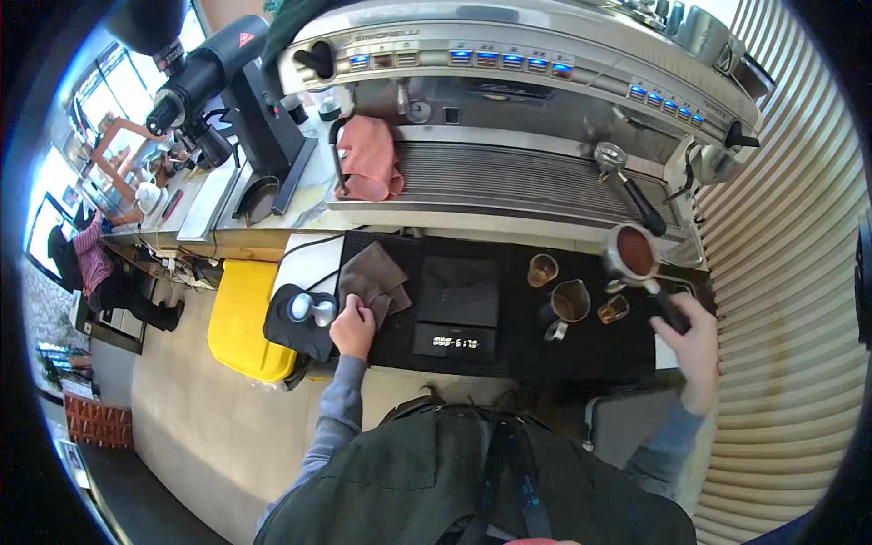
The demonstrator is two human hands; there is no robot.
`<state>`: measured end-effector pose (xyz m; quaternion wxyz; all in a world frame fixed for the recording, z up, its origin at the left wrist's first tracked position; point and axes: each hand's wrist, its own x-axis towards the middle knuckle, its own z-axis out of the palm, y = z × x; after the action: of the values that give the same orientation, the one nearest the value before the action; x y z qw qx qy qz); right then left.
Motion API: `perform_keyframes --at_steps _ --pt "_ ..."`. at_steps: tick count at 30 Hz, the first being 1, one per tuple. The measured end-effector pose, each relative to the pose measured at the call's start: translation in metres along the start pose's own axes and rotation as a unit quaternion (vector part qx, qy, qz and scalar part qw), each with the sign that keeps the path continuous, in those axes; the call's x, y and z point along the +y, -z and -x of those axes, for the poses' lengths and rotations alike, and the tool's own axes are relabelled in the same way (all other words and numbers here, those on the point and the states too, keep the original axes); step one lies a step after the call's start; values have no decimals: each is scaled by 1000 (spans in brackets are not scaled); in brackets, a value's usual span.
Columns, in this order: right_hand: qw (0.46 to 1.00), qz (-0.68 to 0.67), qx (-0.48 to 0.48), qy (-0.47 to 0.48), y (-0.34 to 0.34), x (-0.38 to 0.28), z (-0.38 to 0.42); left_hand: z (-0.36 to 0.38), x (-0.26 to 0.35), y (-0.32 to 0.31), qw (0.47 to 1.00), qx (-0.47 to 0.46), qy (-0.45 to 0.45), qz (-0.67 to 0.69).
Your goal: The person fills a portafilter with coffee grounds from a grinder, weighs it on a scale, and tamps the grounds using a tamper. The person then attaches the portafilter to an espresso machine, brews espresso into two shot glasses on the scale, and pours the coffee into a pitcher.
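The left hand's (352,328) fingertips are hidden beneath its curled fist.

Ribbed, shiny metal makes up the espresso machine's drip tray (509,177). On its left lies matt salmon cloth (369,156); below it, a smooth black scale (459,295) and clear glass cups (542,270); further left, smooth yellow plastic on the bin lid (250,318).
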<state>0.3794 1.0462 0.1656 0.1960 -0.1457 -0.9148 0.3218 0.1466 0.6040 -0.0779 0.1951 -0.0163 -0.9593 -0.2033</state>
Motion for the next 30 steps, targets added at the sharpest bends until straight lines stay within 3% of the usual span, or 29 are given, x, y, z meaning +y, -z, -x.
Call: perform_keyframes --at_steps 4,6,13,23,28,30 --pt "994 -58 -96 16 -101 -48 -10 3 -5 4 998 2 -43 46" --pt "994 -33 -62 88 -159 -48 -15 3 -8 5 997 -9 -54 58" --pt "988 16 -51 147 -268 -49 -35 5 -16 4 987 5 -117 112" --pt "983 74 -61 160 -311 -29 -53 3 -18 5 986 -7 -119 120" --pt "975 145 -62 154 -291 -41 -49 3 -15 7 984 -20 -110 141" --pt "981 111 17 157 -280 -45 -49 3 -15 6 986 -10 -105 128"
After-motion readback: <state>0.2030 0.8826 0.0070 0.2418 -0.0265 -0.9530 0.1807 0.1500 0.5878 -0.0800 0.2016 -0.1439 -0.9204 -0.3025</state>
